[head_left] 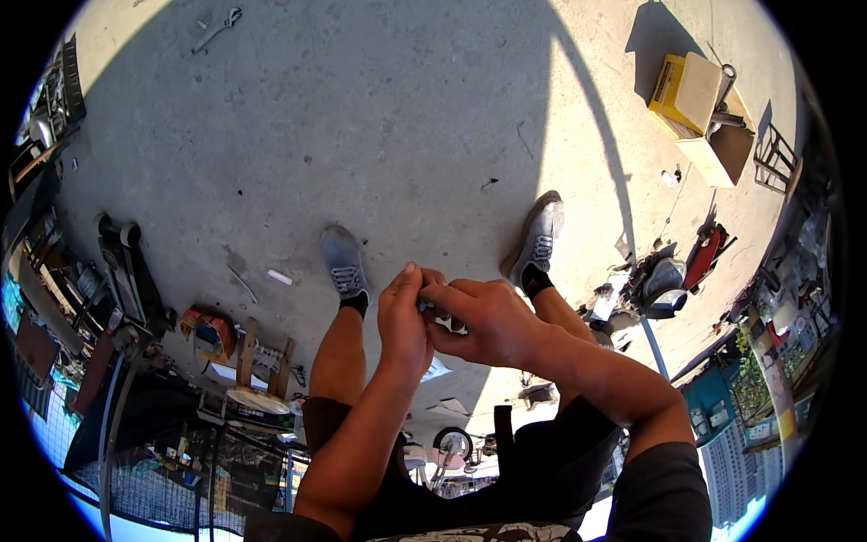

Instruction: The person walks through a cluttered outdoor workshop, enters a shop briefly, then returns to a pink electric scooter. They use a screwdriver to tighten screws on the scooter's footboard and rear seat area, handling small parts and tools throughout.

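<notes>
Both my hands meet in front of me, above the concrete floor and between my shoes. My left hand is closed, its thumb pointing up and its fingers curled inward. Against it presses my right hand, fingers bent and pinched together. Between the fingertips a small bluish-grey bit shows; it is too small and too covered to name. Most of what the fingers hold is hidden by the hands themselves.
An open cardboard box with metal parts stands at the far right. A wrench lies far left. Nearer left are a dark floor jack, a small white cylinder and a red-brown container. Scattered parts lie on the right.
</notes>
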`<action>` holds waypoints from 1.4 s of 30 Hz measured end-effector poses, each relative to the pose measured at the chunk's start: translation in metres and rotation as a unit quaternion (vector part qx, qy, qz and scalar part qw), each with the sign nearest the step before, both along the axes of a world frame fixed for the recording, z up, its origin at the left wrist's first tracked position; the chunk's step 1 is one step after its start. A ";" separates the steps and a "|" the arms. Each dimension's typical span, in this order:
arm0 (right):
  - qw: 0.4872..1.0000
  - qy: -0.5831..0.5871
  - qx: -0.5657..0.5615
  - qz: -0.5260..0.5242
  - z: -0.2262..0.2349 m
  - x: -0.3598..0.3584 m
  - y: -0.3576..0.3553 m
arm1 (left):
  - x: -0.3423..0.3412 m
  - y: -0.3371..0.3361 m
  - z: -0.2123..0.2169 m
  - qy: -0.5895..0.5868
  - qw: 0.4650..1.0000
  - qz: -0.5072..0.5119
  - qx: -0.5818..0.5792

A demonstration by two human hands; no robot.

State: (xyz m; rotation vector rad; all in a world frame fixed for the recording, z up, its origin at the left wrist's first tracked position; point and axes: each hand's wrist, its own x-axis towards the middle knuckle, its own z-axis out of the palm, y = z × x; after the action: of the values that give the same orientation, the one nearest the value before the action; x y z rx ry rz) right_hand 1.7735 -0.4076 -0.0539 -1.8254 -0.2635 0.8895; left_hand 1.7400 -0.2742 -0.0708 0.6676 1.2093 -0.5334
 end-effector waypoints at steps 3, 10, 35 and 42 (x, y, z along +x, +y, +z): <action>0.999 -0.033 0.008 0.008 0.003 -0.001 -0.002 | -0.008 0.002 -0.007 -0.029 0.999 -0.007 -0.011; 0.888 0.260 -0.059 -0.374 -0.103 -0.013 -0.029 | -0.003 0.000 -0.002 -0.008 0.996 -0.080 0.049; 0.901 -0.011 -0.138 -0.410 -0.117 -0.010 -0.042 | -0.066 -0.001 -0.006 0.063 0.980 -0.184 0.039; 0.911 -0.138 -0.044 -0.386 0.076 0.060 -0.034 | -0.105 0.036 0.079 0.068 0.968 -0.237 0.055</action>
State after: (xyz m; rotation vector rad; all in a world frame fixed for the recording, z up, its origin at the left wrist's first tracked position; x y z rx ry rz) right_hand 1.8333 -0.4412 0.0224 -1.9039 0.3251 0.0863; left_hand 1.6350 -0.2380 0.0081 1.0390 1.2160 -0.9272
